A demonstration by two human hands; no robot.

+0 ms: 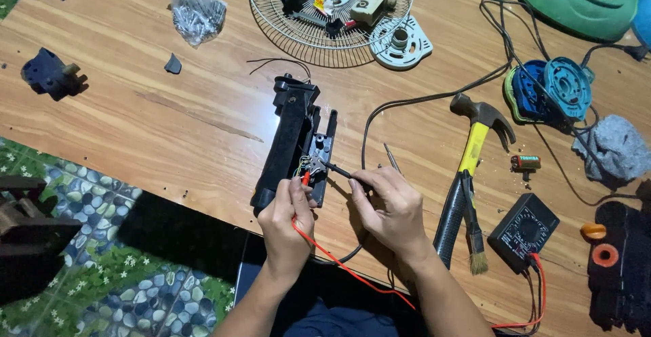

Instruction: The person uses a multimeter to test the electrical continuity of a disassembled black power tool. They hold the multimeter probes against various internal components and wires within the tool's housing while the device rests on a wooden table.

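A long black plastic housing [288, 133] lies on the wooden table [135, 106], with a narrow switch panel [324, 148] and small coloured wires beside it. My left hand [288, 218] pinches a red test probe [306, 177] whose tip touches the wiring. My right hand [390, 208] holds a black test probe [337, 169], its tip at the same spot. The red lead [339, 262] trails off the table edge toward a black multimeter [523, 232] at the right.
A yellow-handled claw hammer [475, 144], a small brush [473, 232] and a battery [525, 162] lie right of my hands. A wire fan grille [271, 18] with parts sits at the back, a bag of screws [196, 11] left of it, a blue motor part [553, 89] right.
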